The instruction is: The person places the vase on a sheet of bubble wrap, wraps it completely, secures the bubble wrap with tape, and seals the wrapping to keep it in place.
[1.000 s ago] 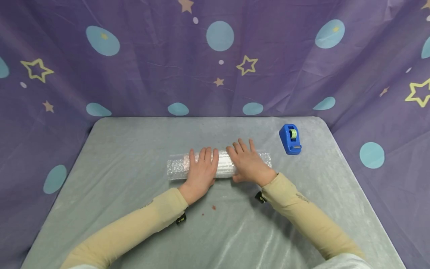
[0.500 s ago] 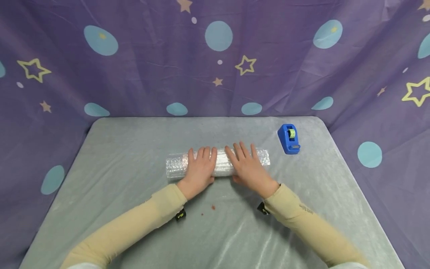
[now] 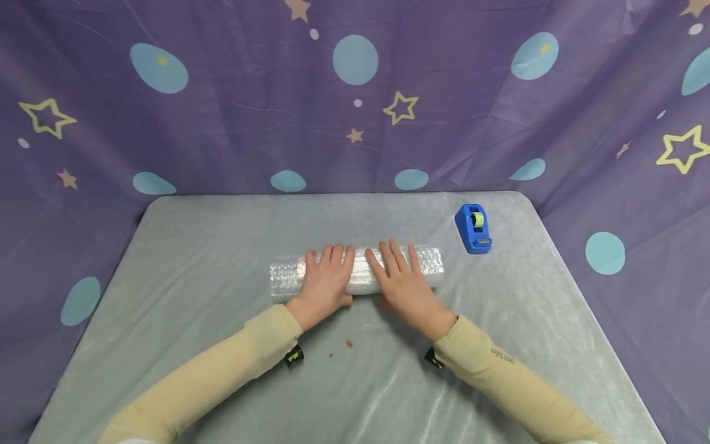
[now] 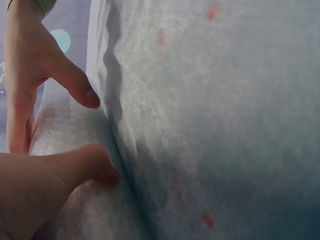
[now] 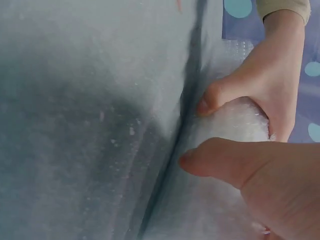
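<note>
A roll of clear bubble wrap [image 3: 363, 274] lies crosswise on the grey-covered table. My left hand [image 3: 324, 280] grips the roll left of its middle. Its fingers go over the top to the far side, and in the right wrist view its thumb [image 5: 212, 99] lies along the near side. Just right of the middle, my right hand [image 3: 407, 290] rests on the roll with fingers spread and fairly straight. Its thumb [image 5: 210, 157] reaches toward the near lower edge. Whatever is inside the roll cannot be made out.
A blue tape dispenser [image 3: 473, 229] with a roll of tape stands at the back right of the table [image 3: 222, 228]. Small reddish specks [image 3: 349, 343] mark the cloth in front of the roll. A purple curtain [image 3: 233, 111] hangs behind and at the sides.
My right hand has drawn back slightly toward me over the roll, its fingers still spread. The left hand stays nearly in place. The whole view has shifted slightly; the roll has barely moved.
</note>
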`<action>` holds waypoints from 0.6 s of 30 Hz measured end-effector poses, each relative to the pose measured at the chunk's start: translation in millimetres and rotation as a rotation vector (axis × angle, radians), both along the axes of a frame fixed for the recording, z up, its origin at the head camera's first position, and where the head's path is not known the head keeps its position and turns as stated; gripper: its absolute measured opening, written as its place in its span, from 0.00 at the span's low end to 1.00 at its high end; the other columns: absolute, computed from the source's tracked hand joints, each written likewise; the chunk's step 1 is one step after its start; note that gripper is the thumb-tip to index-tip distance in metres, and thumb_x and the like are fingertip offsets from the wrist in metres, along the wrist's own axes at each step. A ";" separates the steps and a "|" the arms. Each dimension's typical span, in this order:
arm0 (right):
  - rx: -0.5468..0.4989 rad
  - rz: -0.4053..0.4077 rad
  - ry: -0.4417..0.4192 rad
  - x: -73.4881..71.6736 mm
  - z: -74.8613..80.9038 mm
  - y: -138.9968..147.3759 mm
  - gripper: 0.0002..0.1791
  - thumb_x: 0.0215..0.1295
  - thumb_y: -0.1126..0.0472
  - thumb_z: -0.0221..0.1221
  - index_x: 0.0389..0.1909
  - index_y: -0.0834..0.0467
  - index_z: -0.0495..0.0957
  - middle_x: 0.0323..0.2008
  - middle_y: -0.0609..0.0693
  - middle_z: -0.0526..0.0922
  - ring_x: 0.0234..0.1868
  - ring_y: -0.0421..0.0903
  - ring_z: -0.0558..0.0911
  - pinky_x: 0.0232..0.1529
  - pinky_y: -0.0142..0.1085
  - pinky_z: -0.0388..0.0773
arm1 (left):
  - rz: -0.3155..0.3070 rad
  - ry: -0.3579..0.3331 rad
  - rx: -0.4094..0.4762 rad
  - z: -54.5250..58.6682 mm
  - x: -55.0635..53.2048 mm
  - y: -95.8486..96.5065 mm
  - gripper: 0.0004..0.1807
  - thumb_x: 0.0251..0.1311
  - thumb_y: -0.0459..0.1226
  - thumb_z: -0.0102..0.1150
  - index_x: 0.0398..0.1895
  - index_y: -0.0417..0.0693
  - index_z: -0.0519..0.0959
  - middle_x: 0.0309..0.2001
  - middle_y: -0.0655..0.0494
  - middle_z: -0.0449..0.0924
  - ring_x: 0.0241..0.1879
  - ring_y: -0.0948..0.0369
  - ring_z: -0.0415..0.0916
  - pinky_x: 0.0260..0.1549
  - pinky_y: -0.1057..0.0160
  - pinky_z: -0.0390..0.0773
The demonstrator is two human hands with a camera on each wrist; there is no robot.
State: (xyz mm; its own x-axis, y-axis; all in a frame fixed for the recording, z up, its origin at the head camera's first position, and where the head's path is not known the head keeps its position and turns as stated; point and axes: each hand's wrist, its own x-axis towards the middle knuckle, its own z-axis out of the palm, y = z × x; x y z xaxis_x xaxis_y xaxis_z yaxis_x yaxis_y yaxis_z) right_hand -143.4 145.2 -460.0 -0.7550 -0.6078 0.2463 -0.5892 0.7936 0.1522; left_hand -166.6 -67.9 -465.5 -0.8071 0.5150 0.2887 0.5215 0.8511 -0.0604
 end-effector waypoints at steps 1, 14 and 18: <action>0.000 0.005 0.009 0.9 -0.8 -0.4 0.57 0.52 0.52 0.79 0.79 0.62 0.59 0.73 0.70 0.65 0.76 0.68 0.63 0.72 0.67 0.59 | -0.004 -0.013 0.003 0.7 0.8 -0.5 0.54 0.33 0.51 0.86 0.66 0.37 0.71 0.54 0.40 0.78 0.54 0.43 0.76 0.49 0.36 0.74; 0.007 -0.006 0.062 9.6 -6.6 -3.0 0.60 0.49 0.49 0.81 0.79 0.61 0.59 0.72 0.69 0.67 0.75 0.67 0.65 0.72 0.67 0.60 | -0.009 -0.137 0.044 11.3 12.4 -1.5 0.51 0.32 0.47 0.83 0.64 0.38 0.72 0.53 0.40 0.80 0.52 0.43 0.77 0.46 0.37 0.75; 0.007 -0.008 0.093 16.8 -8.6 -3.2 0.60 0.47 0.48 0.82 0.78 0.61 0.60 0.70 0.69 0.69 0.73 0.67 0.68 0.70 0.67 0.63 | -0.024 -0.177 0.041 14.7 18.5 -1.5 0.51 0.32 0.48 0.83 0.64 0.38 0.72 0.52 0.41 0.80 0.50 0.44 0.77 0.43 0.39 0.75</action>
